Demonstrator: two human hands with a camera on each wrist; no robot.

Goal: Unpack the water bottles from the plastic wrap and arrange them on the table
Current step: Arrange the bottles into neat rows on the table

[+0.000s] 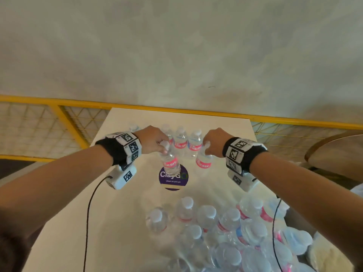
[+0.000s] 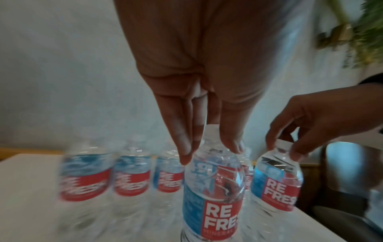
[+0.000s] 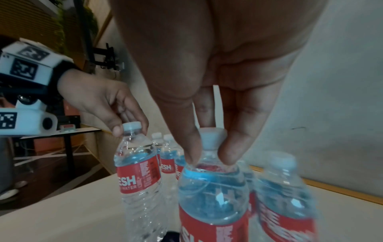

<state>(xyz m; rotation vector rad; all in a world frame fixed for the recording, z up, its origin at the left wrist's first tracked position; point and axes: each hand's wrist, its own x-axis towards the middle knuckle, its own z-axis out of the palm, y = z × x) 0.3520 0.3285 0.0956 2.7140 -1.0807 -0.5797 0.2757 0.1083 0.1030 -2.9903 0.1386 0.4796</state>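
Both hands hold a clear water bottle with a red and blue label by its white cap. My left hand [image 1: 164,149] [image 2: 211,152] pinches the neck of one bottle [image 1: 170,163] [image 2: 213,196], upright over a purple round sticker [image 1: 172,179]. To its right, my right hand [image 1: 206,148] [image 3: 210,155] pinches the cap of a second bottle [image 1: 204,160] [image 3: 213,196]. Just behind them, a row of bottles [image 1: 187,143] [image 2: 132,175] stands near the far edge of the table. At the near edge, the torn plastic wrap [image 1: 225,232] holds several more bottles.
The beige table [image 1: 78,203] has bare surface along its left side. A yellow railing with mesh [image 1: 64,122] runs behind the far edge, against a pale wall. A round wooden table [image 1: 337,152] stands at the right. Cables hang from both wristbands.
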